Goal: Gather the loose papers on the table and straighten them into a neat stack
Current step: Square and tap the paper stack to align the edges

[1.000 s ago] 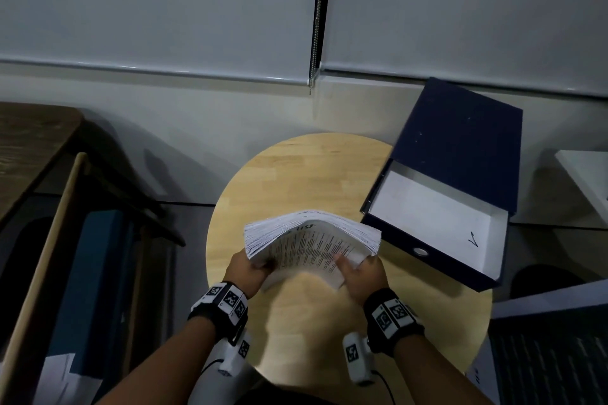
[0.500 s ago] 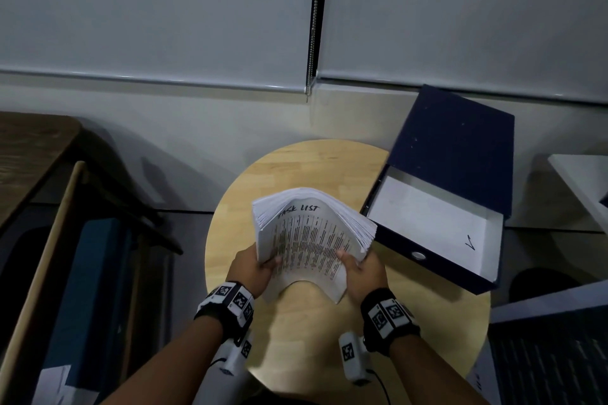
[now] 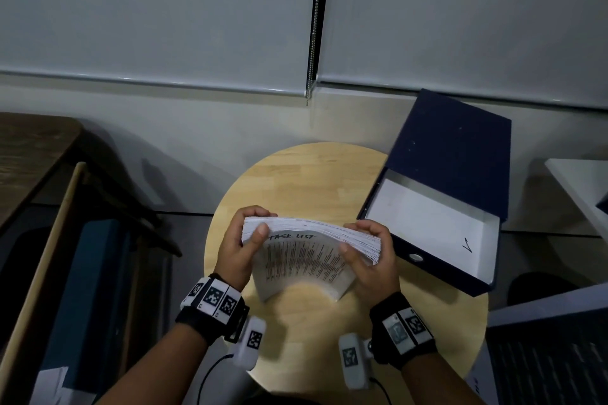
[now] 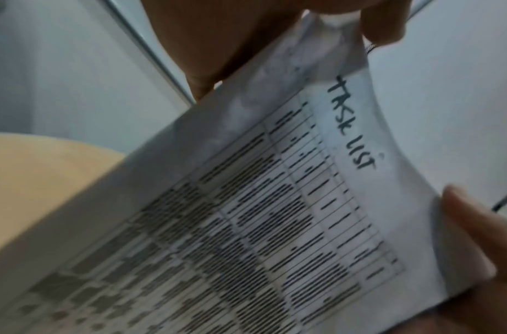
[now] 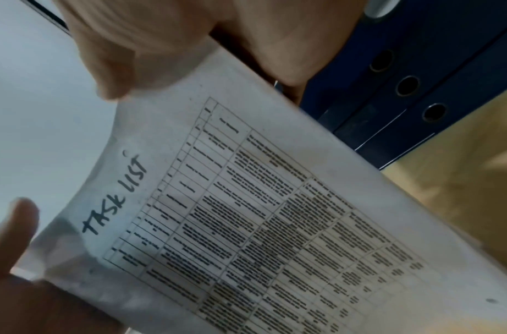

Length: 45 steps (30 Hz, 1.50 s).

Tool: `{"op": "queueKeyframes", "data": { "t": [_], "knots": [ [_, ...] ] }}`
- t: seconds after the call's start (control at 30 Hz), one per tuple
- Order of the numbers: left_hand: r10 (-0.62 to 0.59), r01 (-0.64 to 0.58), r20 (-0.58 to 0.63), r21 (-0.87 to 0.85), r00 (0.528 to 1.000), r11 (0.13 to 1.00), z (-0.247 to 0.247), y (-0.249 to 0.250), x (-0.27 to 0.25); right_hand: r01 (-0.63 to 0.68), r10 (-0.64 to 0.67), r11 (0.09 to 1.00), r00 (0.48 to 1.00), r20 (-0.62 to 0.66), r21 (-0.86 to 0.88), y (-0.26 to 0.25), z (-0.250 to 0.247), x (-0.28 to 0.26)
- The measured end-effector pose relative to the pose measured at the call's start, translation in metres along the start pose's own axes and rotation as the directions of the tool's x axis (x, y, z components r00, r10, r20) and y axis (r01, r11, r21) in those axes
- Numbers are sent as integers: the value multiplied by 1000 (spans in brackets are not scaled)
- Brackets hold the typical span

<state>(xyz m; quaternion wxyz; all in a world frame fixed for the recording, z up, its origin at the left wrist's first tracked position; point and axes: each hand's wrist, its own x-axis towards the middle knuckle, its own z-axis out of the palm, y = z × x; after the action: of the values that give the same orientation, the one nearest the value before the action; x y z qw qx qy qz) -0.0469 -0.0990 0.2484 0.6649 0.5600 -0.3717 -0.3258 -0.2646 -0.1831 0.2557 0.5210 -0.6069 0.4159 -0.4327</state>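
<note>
A thick stack of white papers (image 3: 306,260) stands nearly on edge on the round wooden table (image 3: 296,174), its lower edge near the tabletop. The sheet facing me is a printed table headed "TASK LIST" (image 4: 352,126) (image 5: 115,194). My left hand (image 3: 245,240) grips the stack's upper left corner, thumb in front and fingers curled over the top. My right hand (image 3: 368,253) grips the upper right side the same way, thumb pressed on the front sheet. The stack bows slightly between both hands.
An open dark blue box file (image 3: 441,194) with a white inside lies on the table's right, close to my right hand; its spine holes (image 5: 406,85) show in the right wrist view. A dark wooden desk (image 3: 29,148) and chair (image 3: 49,240) stand at left.
The stack has gone from lying bent in my hands to standing nearly upright. Both hands have slid up from its lower edge to its top corners.
</note>
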Motion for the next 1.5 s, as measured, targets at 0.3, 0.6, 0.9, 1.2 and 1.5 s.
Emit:
{"op": "queueKeyframes", "data": {
  "t": [0.3, 0.6, 0.9, 1.2, 1.5],
  "knots": [
    [-35, 15, -193, -103, 981, 995, 14, 5, 15, -88, 95, 995, 987, -130, 55, 2, 6, 12],
    [-6, -8, -170, -80, 985, 997, 13, 6, 16, -100, 103, 995, 986, -128, 30, 1, 3, 22],
    [-152, 143, 49, 151, 987, 978, -15, -43, -5, -120, 144, 971, 984, 108, -205, 26, -14, 4],
    [-218, 218, 4, 38, 976, 975, -8, -50, 8, -180, 201, 951, 978, 63, -253, 33, -3, 10],
    [-134, 146, -78, 175, 988, 974, 18, -30, 17, -163, 153, 962, 986, -60, -221, 25, 13, 17]
  ]
}}
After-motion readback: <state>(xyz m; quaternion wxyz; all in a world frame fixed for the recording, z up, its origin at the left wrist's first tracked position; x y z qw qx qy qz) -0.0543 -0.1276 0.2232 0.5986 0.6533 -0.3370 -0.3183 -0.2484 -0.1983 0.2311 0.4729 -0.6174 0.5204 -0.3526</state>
